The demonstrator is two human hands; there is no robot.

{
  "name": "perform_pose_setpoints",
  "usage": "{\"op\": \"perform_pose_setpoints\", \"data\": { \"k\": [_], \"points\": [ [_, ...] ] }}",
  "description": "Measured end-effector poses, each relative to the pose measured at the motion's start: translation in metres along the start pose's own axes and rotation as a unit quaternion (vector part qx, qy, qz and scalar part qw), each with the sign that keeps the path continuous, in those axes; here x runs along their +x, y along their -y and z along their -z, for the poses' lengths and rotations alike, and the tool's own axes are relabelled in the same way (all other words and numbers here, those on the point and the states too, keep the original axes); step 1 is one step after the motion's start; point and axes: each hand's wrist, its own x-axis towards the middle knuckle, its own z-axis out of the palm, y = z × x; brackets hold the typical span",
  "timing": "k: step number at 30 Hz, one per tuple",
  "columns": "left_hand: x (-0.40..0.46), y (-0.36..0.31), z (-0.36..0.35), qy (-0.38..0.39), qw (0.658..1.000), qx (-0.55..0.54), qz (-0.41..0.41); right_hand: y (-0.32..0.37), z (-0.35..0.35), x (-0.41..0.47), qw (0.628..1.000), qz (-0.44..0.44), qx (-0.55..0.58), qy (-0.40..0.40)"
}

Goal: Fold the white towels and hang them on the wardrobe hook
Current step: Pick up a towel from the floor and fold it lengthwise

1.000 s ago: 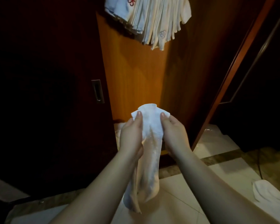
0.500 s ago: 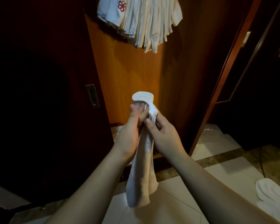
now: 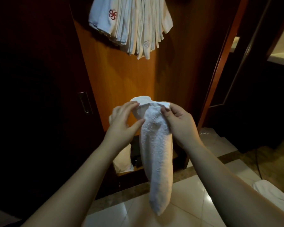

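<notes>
White terry cloth fills the middle of the view: a folded towel [image 3: 156, 145] hangs lengthwise between both hands, its lower end dangling toward six o'clock above the pale floor tiles [image 3: 138, 215]. The left hand [image 3: 121, 122] pinches the towel's upper left edge between thumb and fingertips, and the right hand [image 3: 177, 120] pinches the upper right corner, so the top edge stretches between them. At five o'clock, near the frame edge, another white towel [image 3: 272, 192] lies on the floor. Behind the hands stands the wardrobe's orange wood panel [image 3: 121, 76], with a metal door pull [image 3: 84, 102] at nine o'clock. At twelve o'clock a bunch of hung towels [image 3: 134, 25] drapes against the wardrobe, one showing a red emblem [image 3: 112, 14].
</notes>
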Motion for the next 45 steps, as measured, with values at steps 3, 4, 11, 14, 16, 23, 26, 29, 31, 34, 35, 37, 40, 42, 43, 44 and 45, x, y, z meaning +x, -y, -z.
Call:
{"op": "perform_pose_setpoints", "data": {
  "k": [3, 4, 11, 14, 16, 23, 26, 29, 31, 34, 35, 37, 40, 42, 43, 44, 45],
  "points": [
    [0.008, 0.010, 0.002, 0.094, 0.991, 0.077, 0.050, -0.001, 0.015, 0.003, 1.000, 0.003, -0.026, -0.007],
    [0.011, 0.012, 0.005, 0.117, 0.986, 0.107, 0.059, -0.002, 0.021, 0.003, 0.999, 0.000, -0.040, -0.011],
    [0.018, 0.011, 0.026, 0.101, 0.986, 0.106, -0.082, -0.011, 0.062, 0.001, 0.993, 0.002, -0.102, -0.063],
    [0.021, 0.007, 0.025, 0.068, 0.987, 0.088, -0.119, -0.014, 0.073, 0.001, 0.993, 0.011, -0.088, -0.082],
    [0.025, 0.002, 0.023, 0.055, 0.993, 0.050, -0.089, -0.016, 0.079, 0.002, 0.993, 0.015, -0.064, -0.094],
    [0.031, -0.005, 0.029, 0.117, 0.982, -0.142, 0.044, -0.016, 0.079, 0.006, 0.994, 0.024, -0.030, -0.099],
    [0.035, 0.001, 0.029, 0.133, 0.954, -0.257, 0.080, -0.017, 0.073, 0.007, 0.994, 0.019, 0.002, -0.108],
    [0.041, 0.009, 0.027, 0.141, 0.940, -0.286, 0.117, -0.016, 0.065, 0.009, 0.994, 0.032, 0.006, -0.101],
    [0.044, 0.012, 0.026, 0.134, 0.936, -0.295, 0.135, -0.016, 0.062, 0.013, 0.994, 0.037, 0.005, -0.098],
    [0.046, 0.010, 0.029, 0.112, 0.932, -0.320, 0.132, -0.014, 0.060, 0.018, 0.993, 0.043, 0.014, -0.112],
    [0.045, 0.006, 0.029, 0.098, 0.921, -0.355, 0.126, -0.012, 0.060, 0.019, 0.991, 0.048, 0.017, -0.122],
    [0.043, -0.002, 0.028, 0.073, 0.881, -0.451, 0.120, -0.008, 0.058, 0.022, 0.989, 0.057, 0.015, -0.139],
    [0.042, -0.013, 0.026, 0.037, 0.841, -0.528, 0.116, -0.001, 0.056, 0.025, 0.988, 0.073, 0.028, -0.137],
    [0.043, -0.020, 0.028, 0.009, 0.848, -0.518, 0.111, 0.003, 0.054, 0.026, 0.987, 0.076, 0.069, -0.124],
    [0.043, -0.023, 0.030, -0.002, 0.850, -0.514, 0.111, 0.005, 0.053, 0.026, 0.986, 0.074, 0.097, -0.115],
    [0.044, -0.025, 0.031, -0.010, 0.853, -0.511, 0.108, 0.005, 0.053, 0.026, 0.985, 0.071, 0.118, -0.106],
    [0.043, -0.028, 0.033, -0.013, 0.853, -0.511, 0.106, 0.006, 0.052, 0.026, 0.984, 0.069, 0.131, -0.097]
  ]
}}
